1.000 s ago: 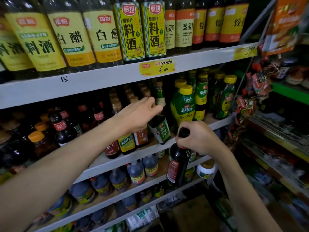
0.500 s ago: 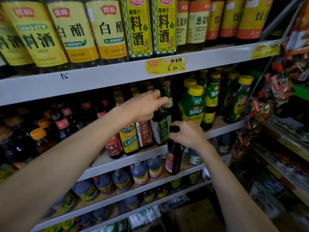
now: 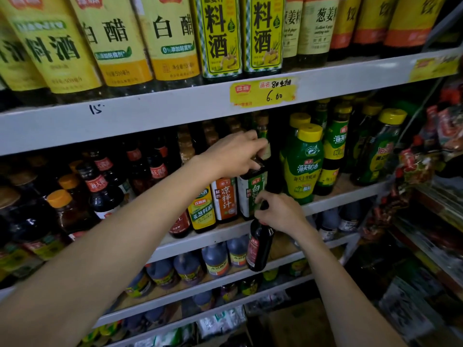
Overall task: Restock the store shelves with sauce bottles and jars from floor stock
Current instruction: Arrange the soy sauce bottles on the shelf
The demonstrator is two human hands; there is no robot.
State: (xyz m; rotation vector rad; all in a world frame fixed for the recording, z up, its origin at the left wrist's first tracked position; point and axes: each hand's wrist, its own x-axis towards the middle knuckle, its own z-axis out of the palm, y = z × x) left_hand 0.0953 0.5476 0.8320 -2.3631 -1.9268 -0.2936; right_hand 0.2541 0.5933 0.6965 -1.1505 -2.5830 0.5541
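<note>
Right hand (image 3: pixel 281 214) has fingers and thumb closed round the cap and neck of a dark bottle (image 3: pixel 259 246), which hangs from that grip. The bottle's long axis is near upright, base tipped slightly left. Its body is in front of and below the lip of the middle shelf (image 3: pixel 213 237). Only the neck reaches shelf level, so the standing place lies up and back from where the base is now. Left hand (image 3: pixel 235 156) reaches in higher, fingers curled over the neck and shoulder of a green-label bottle (image 3: pixel 251 196) at the front of that shelf. That bottle leans a little left under the hand. Between it and the yellow-capped squeeze bottle (image 3: pixel 303 169) there is a dark gap. How deep it runs, or whether it is free at the back, I cannot tell. The gap sits just above and slightly right of the right hand, which is the nearer hand to it. Judgement: the coming move is a lift clear of the lip, then a push straight back into the gap, with the left hand holding its bottle aside. The risk is the base clipping the lip.
</note>
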